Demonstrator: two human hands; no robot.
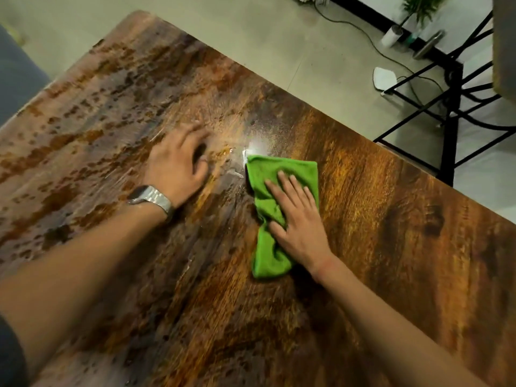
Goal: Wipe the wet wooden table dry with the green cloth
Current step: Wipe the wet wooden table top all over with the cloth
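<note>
Surface: the wooden surface (363,219) runs diagonally through the view; its left part is mottled with wet patches and beads, its right part shows plain grain and looks drier.
Cloth: the green cloth (268,210) lies bunched near the middle of the surface, just right of a bright glare spot (255,145) on the wet film.
Right hand: the right hand (296,219) presses flat on the cloth, fingers straight and spread; the grip is released, pushing rather than grasping.
Left hand: the left hand (176,163) rests on the wet zone near the cloth, apart from it, fingers loosely bent and holding nothing; a metal wristwatch (149,198) sits on its wrist.
Risk, smearing: the cloth is crumpled and narrow, so a stroke may leave unwiped strips; once soaked it would likely spread water, not lift it.
Risk, slipping: the bracing left palm stands on wet wood and could slide under load, and it would leave a fresh wet mark when lifted.
Risk, missed area: most wetness lies at the far left, likely a long reach.
Hidden: the left fingertips are blurred; the near and left edges of the surface are cut off; wood beneath both hands and the cloth cannot be judged.
Background: a black metal frame (452,113) and a cable (363,32) lie on the floor beyond.
</note>
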